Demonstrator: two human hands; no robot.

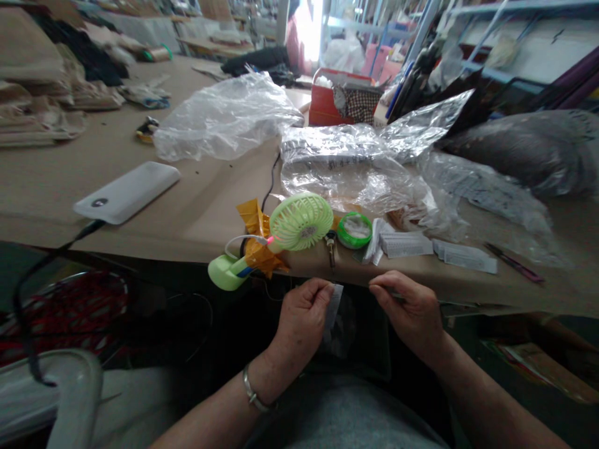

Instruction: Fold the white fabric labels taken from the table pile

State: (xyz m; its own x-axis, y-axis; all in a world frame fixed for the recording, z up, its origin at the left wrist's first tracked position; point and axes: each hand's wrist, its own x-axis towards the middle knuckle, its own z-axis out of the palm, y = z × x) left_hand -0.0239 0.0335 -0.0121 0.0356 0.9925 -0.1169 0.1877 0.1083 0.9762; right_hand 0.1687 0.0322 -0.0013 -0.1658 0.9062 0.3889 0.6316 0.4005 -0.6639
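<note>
Label (332, 308) pinched tight in the left hand (302, 315), just in front of the bench (219, 193) edge — right hand (412, 312) has a narrow fingertip grip, can't tell on what — label stack (406, 244) and green mini fan (302, 221) sit up on top

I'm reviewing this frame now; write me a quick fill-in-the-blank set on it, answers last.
1. The pale slip is pinched in the ____ hand.
2. In the picture, the tub lies to the ____ of the fan.
3. The fan is light ____.
4. The cord at the white device is ____.

left; right; green; black
</note>
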